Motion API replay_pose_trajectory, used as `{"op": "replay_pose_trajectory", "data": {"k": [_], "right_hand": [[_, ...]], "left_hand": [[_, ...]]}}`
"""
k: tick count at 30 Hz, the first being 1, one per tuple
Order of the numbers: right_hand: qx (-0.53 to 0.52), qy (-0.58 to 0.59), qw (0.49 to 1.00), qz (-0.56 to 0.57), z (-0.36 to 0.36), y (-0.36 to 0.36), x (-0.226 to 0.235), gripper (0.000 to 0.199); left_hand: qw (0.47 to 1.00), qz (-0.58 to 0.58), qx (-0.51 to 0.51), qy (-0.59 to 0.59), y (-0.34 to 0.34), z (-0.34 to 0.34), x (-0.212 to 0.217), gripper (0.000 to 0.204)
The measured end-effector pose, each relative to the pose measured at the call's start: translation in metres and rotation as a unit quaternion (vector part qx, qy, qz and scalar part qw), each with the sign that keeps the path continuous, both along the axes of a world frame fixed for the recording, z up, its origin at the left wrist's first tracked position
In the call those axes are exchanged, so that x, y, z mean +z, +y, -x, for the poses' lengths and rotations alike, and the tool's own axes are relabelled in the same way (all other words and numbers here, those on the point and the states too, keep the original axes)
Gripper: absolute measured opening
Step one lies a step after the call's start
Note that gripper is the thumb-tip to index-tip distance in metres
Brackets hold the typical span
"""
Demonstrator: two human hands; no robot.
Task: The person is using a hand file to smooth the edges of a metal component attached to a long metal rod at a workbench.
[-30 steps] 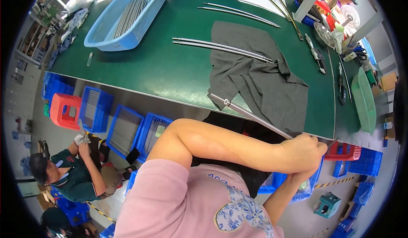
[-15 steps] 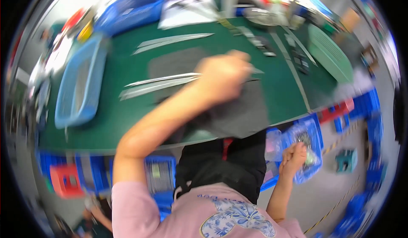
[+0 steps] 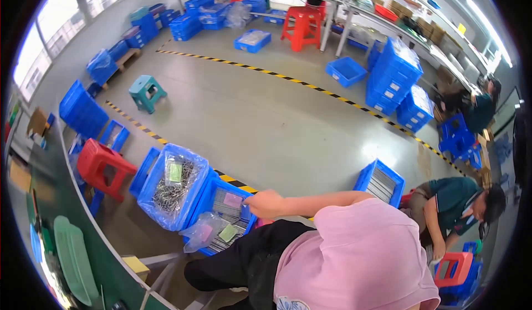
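While the person's right hand (image 3: 265,203) reaches toward a rectangular blue plastic crate (image 3: 210,196), slim grey metal rods (image 3: 223,210) lie lengthwise inside that crate, so the work seems to be under way; how many rods have been handled and how many are left cannot be counted from this angle. Among the rods, a pink paper label (image 3: 233,200) lies near the upper edge of the crate, a pale green paper label (image 3: 228,233) lies nearer its lower edge, and a crumpled clear plastic bag (image 3: 198,233) overhangs its lower left corner. The right hand is at the crate's upper right corner, its fingers looking partly curled; whether they touch the rim, or have hold of anything, I cannot tell. The left hand is out of view, so its state cannot be told either. Just beside the crate's left edge stands another blue crate lined with clear plastic film (image 3: 148,199), heaped with small shiny metal pieces (image 3: 173,192). Farther left is a red plastic stool (image 3: 102,160), near the edge of the dark green worktop (image 3: 113,268), which carries a long mint-green plastic basket (image 3: 73,263) close to that edge. To the right, a co-worker in a dark green shirt (image 3: 451,195) sits bent forward, beyond a separate blue crate of grey rods (image 3: 363,180) on the floor.
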State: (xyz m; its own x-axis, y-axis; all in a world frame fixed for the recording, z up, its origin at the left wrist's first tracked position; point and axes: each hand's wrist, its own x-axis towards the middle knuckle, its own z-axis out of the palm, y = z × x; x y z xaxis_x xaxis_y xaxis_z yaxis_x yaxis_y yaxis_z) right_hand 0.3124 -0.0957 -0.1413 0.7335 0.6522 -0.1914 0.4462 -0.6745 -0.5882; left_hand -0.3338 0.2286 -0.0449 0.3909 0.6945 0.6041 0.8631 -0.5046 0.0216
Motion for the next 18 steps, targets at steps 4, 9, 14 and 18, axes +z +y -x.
{"op": "replay_pose_trajectory", "data": {"k": [4, 9, 14, 18], "right_hand": [[-0.037, -0.012, 0.997, 0.064, -0.011, -0.019, 0.001, 0.025], [-0.057, -0.022, 0.997, 0.04, -0.02, -0.003, 0.005, 0.027], [0.038, -0.032, 0.998, 0.034, -0.011, 0.008, -0.007, 0.036], [0.135, -0.019, 0.989, 0.055, -0.004, 0.01, -0.012, 0.038]], "left_hand": [[0.994, 0.013, -0.102, -0.028, 0.071, -0.068, 0.002, 0.022], [0.983, 0.02, -0.169, -0.071, 0.094, -0.123, 0.004, 0.024], [0.982, 0.023, -0.152, -0.112, 0.047, -0.119, 0.005, 0.027], [0.986, 0.014, -0.083, -0.144, -0.027, -0.111, 0.011, 0.03]]}}
